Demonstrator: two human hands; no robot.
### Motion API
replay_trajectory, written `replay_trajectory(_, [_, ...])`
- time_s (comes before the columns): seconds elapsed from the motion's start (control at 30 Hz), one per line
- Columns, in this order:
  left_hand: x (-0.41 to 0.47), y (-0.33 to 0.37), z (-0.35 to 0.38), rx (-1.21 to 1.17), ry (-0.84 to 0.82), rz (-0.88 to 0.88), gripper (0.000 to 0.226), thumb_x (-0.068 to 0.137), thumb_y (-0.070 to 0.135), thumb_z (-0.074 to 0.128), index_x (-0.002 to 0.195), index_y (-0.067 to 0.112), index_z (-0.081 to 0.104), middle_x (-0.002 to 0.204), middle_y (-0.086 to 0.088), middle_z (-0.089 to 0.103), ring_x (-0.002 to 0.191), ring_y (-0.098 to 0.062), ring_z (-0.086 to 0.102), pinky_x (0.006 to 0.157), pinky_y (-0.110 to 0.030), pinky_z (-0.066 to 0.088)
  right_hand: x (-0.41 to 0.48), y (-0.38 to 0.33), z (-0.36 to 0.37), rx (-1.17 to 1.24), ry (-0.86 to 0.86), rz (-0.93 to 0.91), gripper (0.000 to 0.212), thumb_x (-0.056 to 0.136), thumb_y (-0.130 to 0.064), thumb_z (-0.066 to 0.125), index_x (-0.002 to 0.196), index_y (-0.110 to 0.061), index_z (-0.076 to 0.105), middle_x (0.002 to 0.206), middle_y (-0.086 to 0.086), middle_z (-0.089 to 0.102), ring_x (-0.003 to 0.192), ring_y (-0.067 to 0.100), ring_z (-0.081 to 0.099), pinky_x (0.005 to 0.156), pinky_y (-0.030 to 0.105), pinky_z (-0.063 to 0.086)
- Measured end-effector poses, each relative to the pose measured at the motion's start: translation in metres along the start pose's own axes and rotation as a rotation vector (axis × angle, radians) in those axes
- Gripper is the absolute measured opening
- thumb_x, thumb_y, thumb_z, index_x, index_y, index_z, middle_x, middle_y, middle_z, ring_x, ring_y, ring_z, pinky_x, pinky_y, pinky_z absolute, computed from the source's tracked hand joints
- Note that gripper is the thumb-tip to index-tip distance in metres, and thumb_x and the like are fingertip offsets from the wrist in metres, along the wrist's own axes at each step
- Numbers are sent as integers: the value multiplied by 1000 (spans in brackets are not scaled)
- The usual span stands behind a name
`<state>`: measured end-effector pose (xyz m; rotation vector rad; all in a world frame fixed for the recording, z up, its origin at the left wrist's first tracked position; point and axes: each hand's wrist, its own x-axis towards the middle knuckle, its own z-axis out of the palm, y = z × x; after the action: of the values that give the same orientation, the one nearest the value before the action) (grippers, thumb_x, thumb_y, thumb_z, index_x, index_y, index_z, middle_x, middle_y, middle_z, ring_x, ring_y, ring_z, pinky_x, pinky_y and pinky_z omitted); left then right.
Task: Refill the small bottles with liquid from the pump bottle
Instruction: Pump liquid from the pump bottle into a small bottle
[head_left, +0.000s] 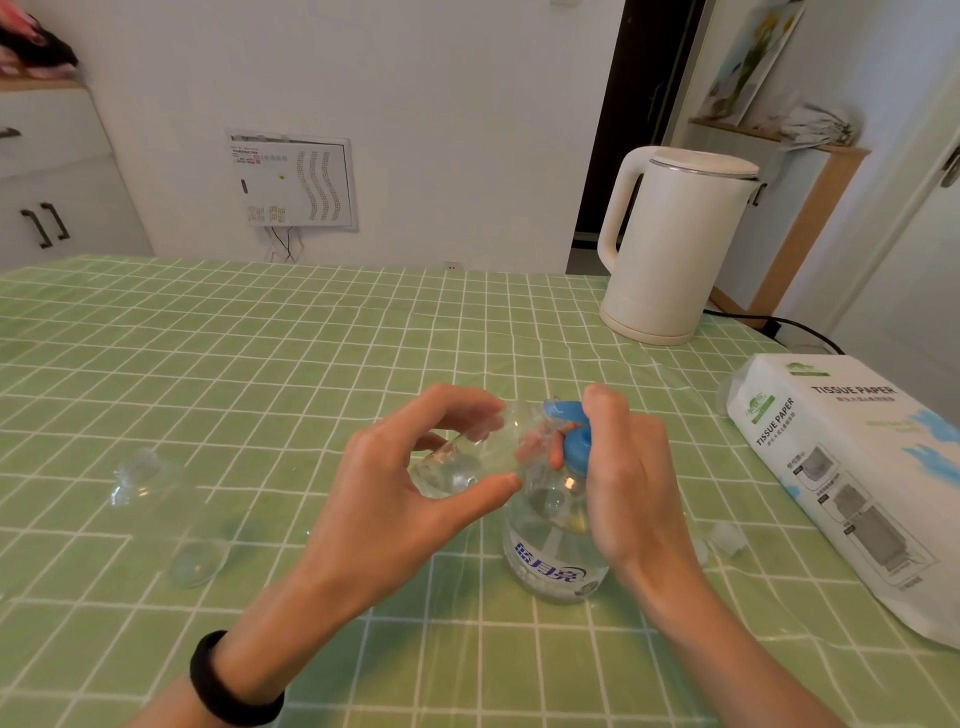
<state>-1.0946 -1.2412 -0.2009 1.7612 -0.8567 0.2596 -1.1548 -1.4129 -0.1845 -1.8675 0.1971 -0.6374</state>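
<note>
Head: small bottle between left fingers

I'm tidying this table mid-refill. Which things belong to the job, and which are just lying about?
Job: pump bottle; small bottle held in left hand; right hand on the pump; clear bottles at left.
Lying about: kettle; tissue pack.

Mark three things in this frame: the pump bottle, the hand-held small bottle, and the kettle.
pump bottle (550, 564): head view, on the blue-lettered label of its clear body.
small bottle (460, 461): head view, on its clear side wall.
kettle (680, 244): head view, on the middle of its white body.
</note>
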Motion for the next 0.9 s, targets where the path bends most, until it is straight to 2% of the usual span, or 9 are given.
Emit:
replay_trajectory(0.07, [0,1,0,-13,5,1,44,77,42,81,118,31,70,111,16,74,109,-12,72,91,-30,57,0,1,1,7,1,-8,65,98,-55,28,53,-13,50,53,-5,65,42,9,39,45,21,36])
replay_trajectory(0.13, [0,1,0,-16,6,3,43,78,42,81,118,31,69,110,17,74,109,-13,72,90,-31,58,0,1,2,17,7,-11,68,97,-60,26,52,-14,50,50,-11,63,40,3,38,43,16,35])
replay_trajectory(0.27, [0,1,0,-18,7,-3,43,77,42,80,117,31,70,110,16,74,109,-14,72,90,-33,58,-1,1,1,20,10,-2,66,100,-56,27,49,-21,51,44,-12,56,41,7,35,43,17,33])
replay_trajectory(0.37, [0,1,0,-14,5,2,43,77,42,80,117,30,70,110,16,74,109,-14,72,90,-33,58,0,1,0,26,-10,3,63,97,-53,28,50,-18,51,47,-8,61,43,11,36,43,22,34])
replay_trajectory(0.43, [0,1,1,-6,1,0,44,77,42,80,117,30,70,111,18,74,109,-12,72,90,-33,58,1,1,-1,34,-31,3,60,94,-48,31,52,-10,49,55,10,66,44,9,40,44,25,33])
replay_trajectory(0.5, [0,1,1,-5,1,-4,45,77,42,80,118,29,70,111,19,74,109,-11,72,90,-32,58,1,0,-1,34,-31,4,58,91,-48,32,53,-7,48,59,27,57,42,6,41,45,26,32])
replay_trajectory(0.67, [0,2,2,-19,7,4,44,77,41,80,117,29,69,109,17,74,107,-13,72,89,-29,58,0,3,1,24,-9,3,64,99,-54,29,49,-19,49,47,-3,56,42,11,33,43,24,32])
replay_trajectory(0.77, [0,2,2,-26,8,5,43,77,41,79,116,29,69,107,16,74,107,-13,72,89,-28,57,0,3,2,7,-4,5,68,94,-66,25,50,-19,49,47,-2,55,41,10,35,44,22,33])
replay_trajectory(0.9, [0,2,2,-32,6,4,43,76,41,80,116,28,69,107,15,74,106,-14,72,88,-27,57,1,2,1,12,-5,0,67,92,-62,26,52,-12,48,50,9,57,42,17,39,45,30,36])
